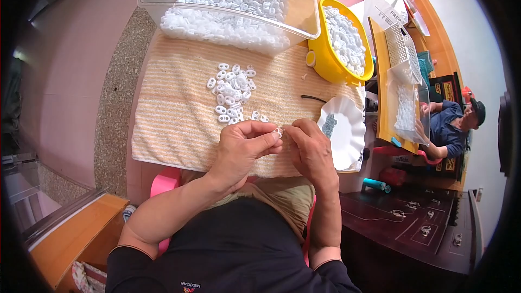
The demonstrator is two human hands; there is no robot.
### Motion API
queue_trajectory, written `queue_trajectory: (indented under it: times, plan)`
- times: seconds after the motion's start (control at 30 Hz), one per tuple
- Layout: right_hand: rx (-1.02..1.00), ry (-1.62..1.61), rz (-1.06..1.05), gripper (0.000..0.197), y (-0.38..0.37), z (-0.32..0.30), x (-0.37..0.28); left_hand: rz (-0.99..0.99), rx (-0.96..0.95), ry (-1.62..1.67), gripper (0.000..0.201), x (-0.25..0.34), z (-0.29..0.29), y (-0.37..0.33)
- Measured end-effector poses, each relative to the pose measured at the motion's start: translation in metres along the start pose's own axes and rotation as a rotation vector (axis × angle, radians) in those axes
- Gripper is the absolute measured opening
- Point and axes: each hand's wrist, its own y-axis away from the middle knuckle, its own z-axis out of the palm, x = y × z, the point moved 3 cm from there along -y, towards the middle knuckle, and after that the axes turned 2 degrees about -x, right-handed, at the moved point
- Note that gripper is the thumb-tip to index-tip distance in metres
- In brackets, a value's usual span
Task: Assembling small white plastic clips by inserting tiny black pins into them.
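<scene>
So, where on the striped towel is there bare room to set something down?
The towel is bare from its left edge to the white pieces, and between them and the black strip. Crowded: far side, clear bin and yellow tub; right, scalloped plate; near middle, left hand and right hand.

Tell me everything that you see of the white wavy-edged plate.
The white plate has a fluted rim and looks smooth, perhaps plastic. It lies face up on the striped towel, with a small heap of grey bits at its left. The right hand hides part of its edge; contact is unclear.
</scene>
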Motion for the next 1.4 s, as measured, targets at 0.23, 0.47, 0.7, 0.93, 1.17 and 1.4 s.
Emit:
queue_trajectory:
  times: [0.23,0.47,0.7,0.93,1.17,1.4]
  plan:
    - [0.074,-0.011,-0.019,0.020,0.002,0.011,0.009,-0.007,-0.011,-0.009,0.013,0.000,0.000,0.000]
    - [0.037,-0.019,-0.043,0.024,0.003,0.011,0.010,-0.013,-0.012,-0.008,0.013,-0.001,0.001,0.000]
    - [0.012,-0.079,-0.009,0.025,0.002,0.003,0.007,0.000,-0.013,-0.008,0.014,-0.002,-0.001,-0.001]
    - [0.032,-0.561,0.294,0.027,0.016,0.016,0.031,-0.028,-0.003,-0.021,0.014,-0.001,0.002,0.000]
    - [0.038,-1.004,0.364,0.027,0.020,0.025,0.039,-0.043,-0.003,-0.048,0.015,-0.002,0.000,0.000]
    - [0.024,-1.148,0.315,0.030,0.023,0.032,0.042,-0.046,-0.017,-0.069,0.015,-0.001,0.002,0.000]
